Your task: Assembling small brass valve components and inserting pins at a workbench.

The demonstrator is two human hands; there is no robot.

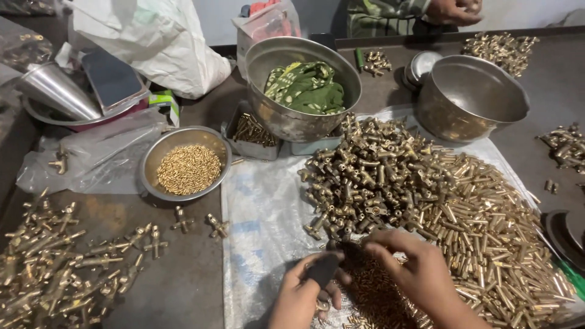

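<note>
My left hand (300, 297) holds a small dark tool (323, 268) at the bottom centre, and a brass piece shows under its fingers. My right hand (420, 274) rests beside it, fingertips touching the tool's tip over small brass pins (372, 292). Just beyond both hands lies a big heap of brass T-shaped fittings (372, 176) on a white woven sheet (262, 213). To the right of that heap spreads a pile of brass tubes (493, 231).
A steel bowl of small brass pins (187, 169) sits left of the sheet. Assembled brass fittings (55, 262) cover the bottom left. A steel basin with green cloth (303, 85) and an empty steel pot (472, 97) stand behind. Another person's hand (454, 11) shows at the top.
</note>
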